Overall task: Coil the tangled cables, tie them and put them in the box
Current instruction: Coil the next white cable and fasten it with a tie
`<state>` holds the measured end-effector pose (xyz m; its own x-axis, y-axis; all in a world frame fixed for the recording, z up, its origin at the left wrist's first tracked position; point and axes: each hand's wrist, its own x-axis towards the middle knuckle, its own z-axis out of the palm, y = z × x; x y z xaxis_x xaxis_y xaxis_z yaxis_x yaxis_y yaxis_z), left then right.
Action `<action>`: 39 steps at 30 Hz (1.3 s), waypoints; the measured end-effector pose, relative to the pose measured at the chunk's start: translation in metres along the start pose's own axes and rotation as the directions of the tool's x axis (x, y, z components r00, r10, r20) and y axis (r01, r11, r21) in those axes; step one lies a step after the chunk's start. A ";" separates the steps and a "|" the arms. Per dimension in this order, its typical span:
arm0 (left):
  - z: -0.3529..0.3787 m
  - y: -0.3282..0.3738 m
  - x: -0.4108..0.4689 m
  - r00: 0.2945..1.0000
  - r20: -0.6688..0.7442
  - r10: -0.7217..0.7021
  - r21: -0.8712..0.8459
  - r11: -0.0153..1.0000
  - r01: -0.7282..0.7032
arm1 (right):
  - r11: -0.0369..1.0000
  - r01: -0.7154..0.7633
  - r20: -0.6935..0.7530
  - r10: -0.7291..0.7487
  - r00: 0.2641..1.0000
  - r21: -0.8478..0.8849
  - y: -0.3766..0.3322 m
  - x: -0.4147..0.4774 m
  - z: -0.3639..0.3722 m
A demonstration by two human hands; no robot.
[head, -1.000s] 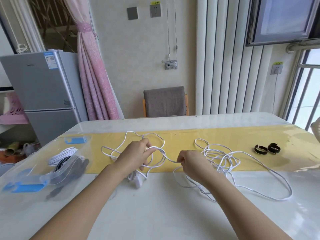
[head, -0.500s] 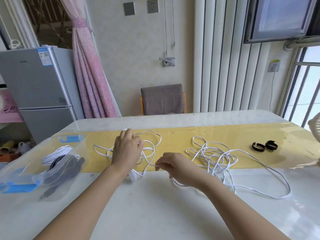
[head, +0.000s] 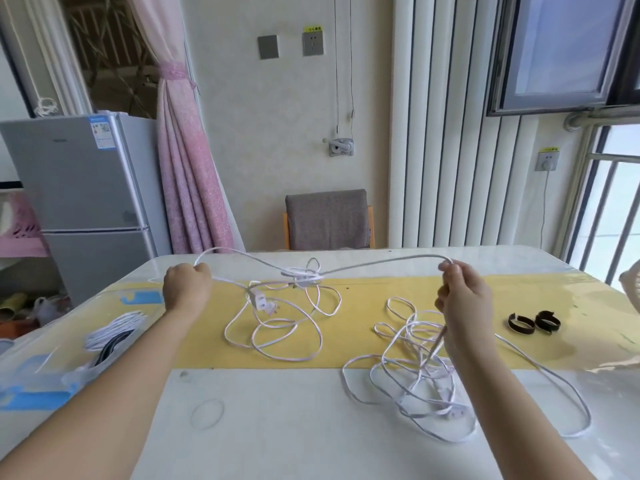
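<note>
White cable (head: 388,261): held up above the table (head: 294,438) in a shallow arc; a knot (head: 302,274) sits mid-span; loops and the plug (head: 262,303) hang from it onto the yellow strip (head: 363,289)
Left hand (head: 187,285): closed in a fist round the cable's left stretch; raised near the box (head: 52,355)
Right hand (head: 464,299): fingers curled round the cable's right stretch; one strand drops from it into the pile below
Spacing: hands well apart, the knotted span between them
Loose pile (head: 415,372): tangled white loops on the table under the right forearm; one long loop trails off to the right; whether it is the same cable I cannot tell
Box: clear with blue latches, at the table's left edge; a coiled white bundle (head: 114,329) and something dark lie inside
Ties (head: 533,322): two black bands on the yellow strip; near the right hand, not touching it
Done, as I judge it: at least one cable coiled and boxed
Left, as I judge it: free the knot; then coil, tie and box what lies out
</note>
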<state>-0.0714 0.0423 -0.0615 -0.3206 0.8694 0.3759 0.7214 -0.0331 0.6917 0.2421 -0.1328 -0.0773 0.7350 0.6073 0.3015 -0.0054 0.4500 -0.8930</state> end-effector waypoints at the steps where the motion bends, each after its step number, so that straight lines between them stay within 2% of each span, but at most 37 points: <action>1: 0.000 -0.004 0.001 1.000 0.014 -0.004 -0.029 1.000 0.005 | 0.999 -0.005 -0.051 0.004 0.999 -0.032 0.001 0.005 -0.006; 4: 0.003 -0.008 -0.005 0.996 0.093 0.016 -0.065 0.998 -0.010 | 0.988 -0.023 -0.046 0.016 0.999 -0.155 0.008 0.011 -0.010; 7: 0.009 0.002 -0.019 0.984 0.170 0.044 0.022 0.999 -0.049 | 0.977 -0.008 0.038 0.016 0.999 -0.211 0.010 0.002 0.000; 8: 0.012 0.007 -0.028 0.981 0.176 0.084 0.042 0.995 -0.092 | 0.976 0.011 0.075 0.005 0.997 -0.219 0.009 -0.001 0.002; 10: 0.013 0.019 -0.052 0.952 0.127 0.277 0.003 0.960 -0.280 | 0.975 0.051 0.172 -0.014 0.985 -0.216 0.006 -0.006 0.007; 12: 0.014 0.034 -0.080 0.869 0.056 0.492 -0.090 0.869 -0.486 | 0.981 0.053 0.282 0.001 0.959 -0.186 0.001 -0.011 0.011; 14: 0.016 0.050 -0.105 0.776 0.082 0.625 -0.187 0.775 -0.604 | 0.988 0.043 0.388 0.017 0.922 -0.146 -0.003 -0.015 0.012; 16: 0.022 0.062 -0.124 0.671 0.169 0.722 -0.242 0.690 -0.682 | 0.994 0.028 0.492 0.030 0.870 -0.110 -0.007 -0.018 0.012; 18: 0.030 0.069 -0.139 0.509 0.254 0.823 -0.240 0.563 -0.791 | 0.996 -0.004 0.554 0.055 0.831 -0.092 -0.009 -0.019 0.010; 19: 0.034 0.070 -0.146 0.467 0.327 0.822 -0.271 0.554 -0.787 | 0.996 -0.020 0.560 0.067 0.826 -0.089 -0.008 -0.018 0.010; 20: 0.038 0.071 -0.152 0.457 0.424 0.782 -0.298 0.597 -0.745 | 0.996 -0.032 0.550 0.072 0.832 -0.083 -0.007 -0.017 0.009; 22: 0.047 0.063 -0.156 0.468 0.579 0.668 -0.212 0.678 -0.704 | 0.998 -0.050 0.493 0.062 0.868 -0.038 -0.005 -0.014 0.008; 24: 0.057 0.048 -0.152 0.470 0.621 0.627 -0.027 0.617 -0.787 | 0.997 -0.055 0.388 0.032 0.921 0.046 -0.006 -0.009 0.004; 26: 0.061 0.036 -0.143 0.502 0.646 0.576 0.093 0.593 -0.800 | 0.988 -0.051 0.258 0.012 0.966 0.143 -0.008 -0.003 -0.001; 27: 0.063 0.031 -0.138 0.513 0.632 0.581 0.132 0.572 -0.810 | 0.983 -0.048 0.200 0.011 0.980 0.178 -0.009 0.000 -0.004; 29: 0.065 0.024 -0.123 0.548 0.500 0.670 0.213 0.519 -0.828 | 0.980 -0.032 0.116 0.009 0.993 0.195 -0.009 0.003 -0.007; 30: 0.064 0.022 -0.112 0.588 0.431 0.684 0.251 0.535 -0.807 | 0.982 -0.024 0.086 0.008 0.996 0.189 -0.009 0.004 -0.008; 32: 0.061 0.009 -0.088 0.709 0.390 0.587 0.373 0.603 -0.705 | 0.980 -0.013 0.020 0.009 1.000 0.198 -0.010 0.005 -0.010; 35: 0.051 -0.008 -0.063 0.882 0.234 0.409 0.508 0.722 -0.470 | 0.975 0.003 -0.018 0.001 1.000 0.221 -0.014 0.008 -0.016; 37: 0.044 -0.009 -0.056 0.937 0.242 0.253 0.622 0.700 -0.350 | 0.971 0.001 0.035 -0.010 0.999 0.239 -0.016 0.008 -0.018; 39: 0.039 -0.003 -0.054 0.938 0.317 0.140 0.690 0.645 -0.329 | 0.969 -0.011 0.153 -0.027 0.988 0.245 -0.016 0.006 -0.017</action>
<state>-0.0323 0.0146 -0.1083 -0.0053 0.9672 0.2539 0.9942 0.0324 -0.1028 0.2580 -0.1473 -0.0663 0.6225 0.6877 0.3735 -0.1798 0.5902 -0.7870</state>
